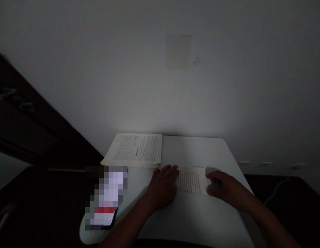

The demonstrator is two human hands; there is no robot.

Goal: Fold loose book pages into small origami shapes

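A printed sheet of paper (190, 180), seemingly folded down to a small rectangle, lies on the white table (193, 150). My left hand (163, 186) rests flat over its left end, fingers stretched out, hiding that part. At the right edge of the paper is my right hand (222, 186), its thumb and index finger apart and their tips close to the edge. Whether those tips touch the paper I cannot tell. Beyond my left hand, a stack of printed sheets (136, 148) lies at the back left of the table.
A phone with a lit, pixelated screen (108, 196) lies on the table's left side. The white wall (139, 75) rises right behind the table. A dark door (22, 113) is at the left, and a white cable (277, 189) hangs at the right. The light is dim.
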